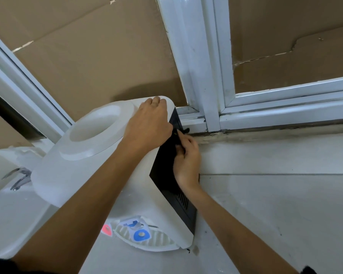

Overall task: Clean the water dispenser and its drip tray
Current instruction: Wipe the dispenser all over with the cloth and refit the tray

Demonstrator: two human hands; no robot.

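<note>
A white countertop water dispenser [91, 147] stands on a pale counter, its round bottle well open on top. A black panel [166, 175] covers its right side. My left hand [147, 125] rests over the dispenser's top rear corner, fingers curled over the edge. My right hand [186, 161] is against the black panel and pinches a small black part near the panel's upper edge. The white slotted drip tray [156, 242] sits at the dispenser's foot, below a blue tap lever [141, 234] and a red tap lever [106, 229].
A white sink basin [12, 214] with a chrome faucet [20, 177] lies left of the dispenser. White window frames [212, 76] backed with brown cardboard [91, 56] rise behind. The pale counter [275, 194] stretches to the right.
</note>
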